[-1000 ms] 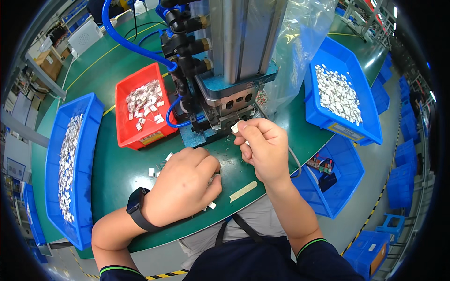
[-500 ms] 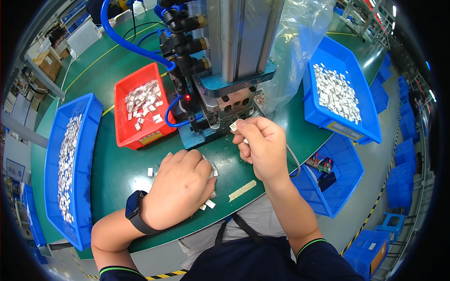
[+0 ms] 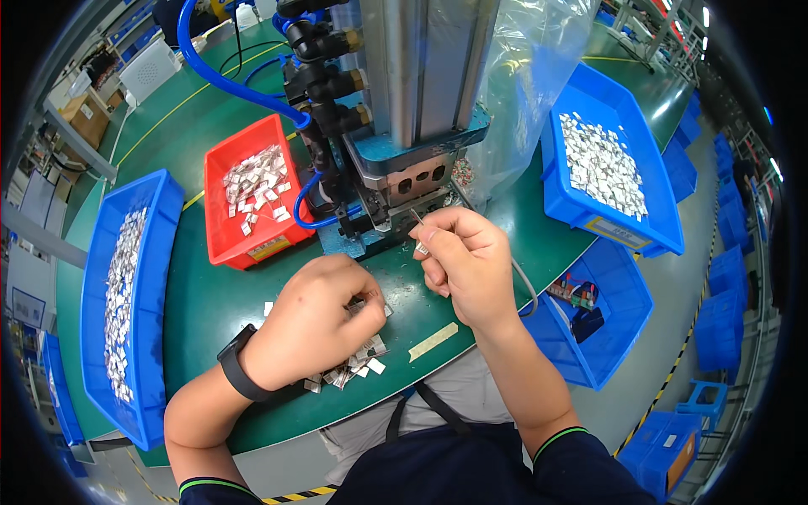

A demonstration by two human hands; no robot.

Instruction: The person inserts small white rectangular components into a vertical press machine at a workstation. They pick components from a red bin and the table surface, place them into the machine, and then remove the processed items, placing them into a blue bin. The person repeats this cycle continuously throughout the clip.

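Observation:
My right hand (image 3: 471, 261) pinches a small white rectangular part with a thin lead (image 3: 422, 247) between thumb and fingers. It is at the front of the press tooling (image 3: 412, 192), under a steel block with dark holes. My left hand (image 3: 324, 316), with a black watch band on its wrist, is curled over a loose pile of small white parts (image 3: 358, 366) on the green table. Its thumb and index finger bend toward each other, and its other fingertips are hidden, so what they hold does not show.
A red bin (image 3: 251, 244) and a long blue bin (image 3: 150, 337), both with white parts, stand on the left. Another blue bin (image 3: 581, 206) with parts is at the right, above a lower blue bin (image 3: 606, 353). A clear plastic bag (image 3: 526, 101) hangs behind the press.
My left hand has lifted and curled its fingers, uncovering more of the pile. My right hand stays by the tooling; the white part in it has tilted, with its lead now showing upward.

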